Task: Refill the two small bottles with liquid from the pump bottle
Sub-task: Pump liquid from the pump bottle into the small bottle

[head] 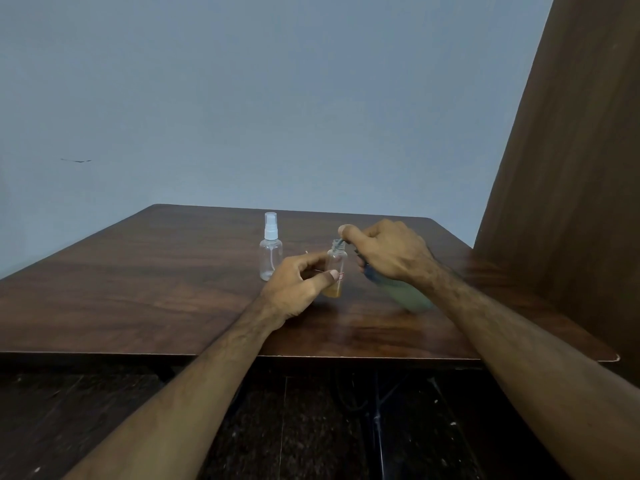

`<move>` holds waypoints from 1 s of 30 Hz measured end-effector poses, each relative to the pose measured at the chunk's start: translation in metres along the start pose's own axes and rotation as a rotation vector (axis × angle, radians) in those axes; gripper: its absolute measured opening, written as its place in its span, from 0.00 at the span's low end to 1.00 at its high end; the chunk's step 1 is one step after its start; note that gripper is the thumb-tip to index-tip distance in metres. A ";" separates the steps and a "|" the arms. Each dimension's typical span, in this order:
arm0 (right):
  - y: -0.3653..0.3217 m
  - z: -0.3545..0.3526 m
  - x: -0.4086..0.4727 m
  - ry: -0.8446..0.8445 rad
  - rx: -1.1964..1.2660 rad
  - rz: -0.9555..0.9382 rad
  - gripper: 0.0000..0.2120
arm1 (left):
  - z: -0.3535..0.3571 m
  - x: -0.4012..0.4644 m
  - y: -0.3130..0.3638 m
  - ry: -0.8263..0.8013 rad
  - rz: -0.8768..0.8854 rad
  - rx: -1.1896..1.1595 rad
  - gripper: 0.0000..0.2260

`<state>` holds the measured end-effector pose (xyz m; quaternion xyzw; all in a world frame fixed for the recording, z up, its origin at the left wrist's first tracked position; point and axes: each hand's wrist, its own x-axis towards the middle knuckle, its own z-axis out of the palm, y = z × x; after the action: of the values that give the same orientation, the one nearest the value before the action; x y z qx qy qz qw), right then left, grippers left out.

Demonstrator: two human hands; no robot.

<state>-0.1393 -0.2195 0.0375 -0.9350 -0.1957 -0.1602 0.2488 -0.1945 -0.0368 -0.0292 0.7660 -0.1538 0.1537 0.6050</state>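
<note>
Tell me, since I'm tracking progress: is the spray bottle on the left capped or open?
Capped: the spray bottle stands upright with its white sprayer on, and looks empty.

No words, brand names or numbers could be read anywhere. The uncapped small bottle (336,271) held near the middle of the worktop (138,271) carried a small reddish mark low on its side, too small and blurred to make out as letters. The clear spray bottle (270,251) to its left, farther back, showed no printing. The greenish pump bottle (405,292) on the right was blurred, and any label on it could not be made out.
</note>
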 end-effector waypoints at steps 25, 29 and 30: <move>-0.001 0.001 0.001 0.004 -0.019 -0.024 0.33 | -0.002 0.002 -0.004 0.006 -0.038 0.016 0.14; 0.003 0.001 0.000 0.003 -0.018 -0.029 0.41 | -0.002 0.002 -0.003 0.019 -0.015 0.012 0.14; 0.004 0.001 0.000 0.004 -0.021 -0.029 0.42 | -0.002 0.002 -0.004 0.017 -0.013 0.014 0.14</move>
<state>-0.1376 -0.2218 0.0349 -0.9343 -0.2069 -0.1679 0.2369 -0.1918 -0.0343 -0.0313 0.7699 -0.1426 0.1570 0.6019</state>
